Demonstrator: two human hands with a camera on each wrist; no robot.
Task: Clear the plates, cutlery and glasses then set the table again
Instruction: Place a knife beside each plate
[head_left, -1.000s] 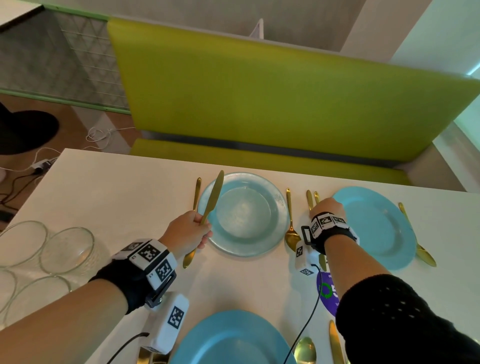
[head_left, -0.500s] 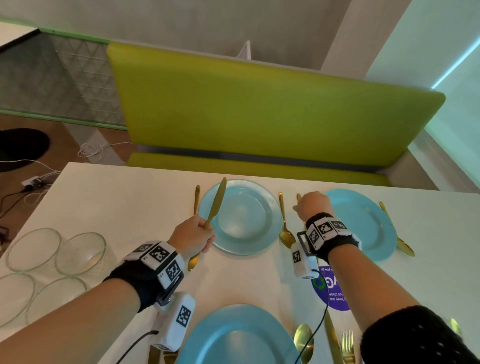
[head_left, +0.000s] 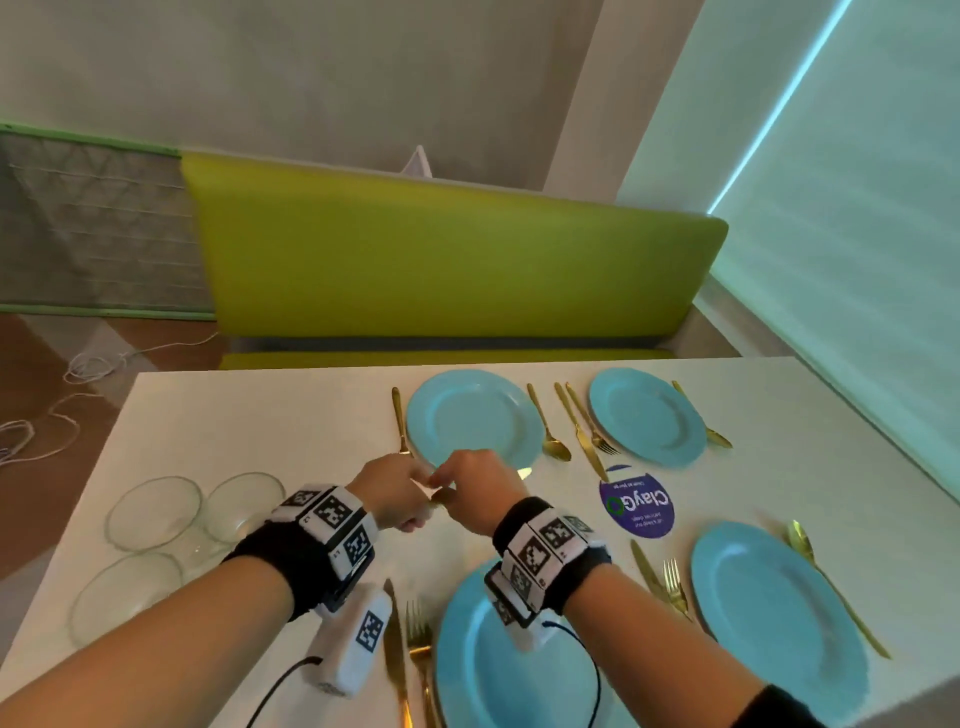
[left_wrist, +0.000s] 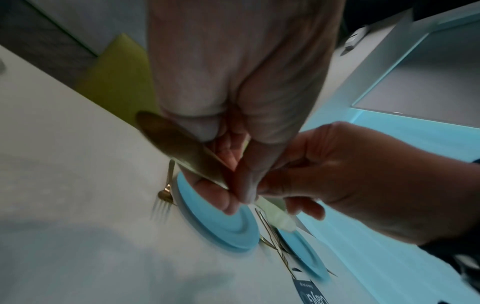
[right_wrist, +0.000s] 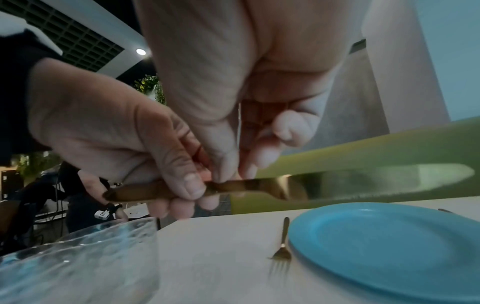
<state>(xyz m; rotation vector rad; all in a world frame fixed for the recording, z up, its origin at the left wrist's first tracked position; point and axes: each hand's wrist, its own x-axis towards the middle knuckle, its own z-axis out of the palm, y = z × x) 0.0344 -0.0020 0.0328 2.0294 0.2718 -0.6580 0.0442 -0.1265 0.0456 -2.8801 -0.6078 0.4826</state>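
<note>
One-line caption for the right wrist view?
Both hands, left hand and right hand, grip a gold knife above a fork beside a blue plate.

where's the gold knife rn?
Head view, centre: the gold knife is off the table, held between left hand and right hand, just near-side of the far-left blue plate.

Four blue plates (head_left: 472, 415) (head_left: 647, 415) (head_left: 774, 608) (head_left: 514, 665) are shown. Four forks (head_left: 399, 421) (head_left: 592, 423) (head_left: 675, 587) (head_left: 421, 649) are counted. Knives number four: three (head_left: 579, 436) (head_left: 647, 569) (head_left: 395, 654) lying flat and one knife (right_wrist: 337, 185) lifted. Three spoons (head_left: 545, 431) (head_left: 701, 415) (head_left: 831, 587) are seen. Three clear glass dishes (head_left: 153, 512) (head_left: 244, 504) (head_left: 127, 597) are visible, and one round purple sticker (head_left: 636, 506) is present.
</note>
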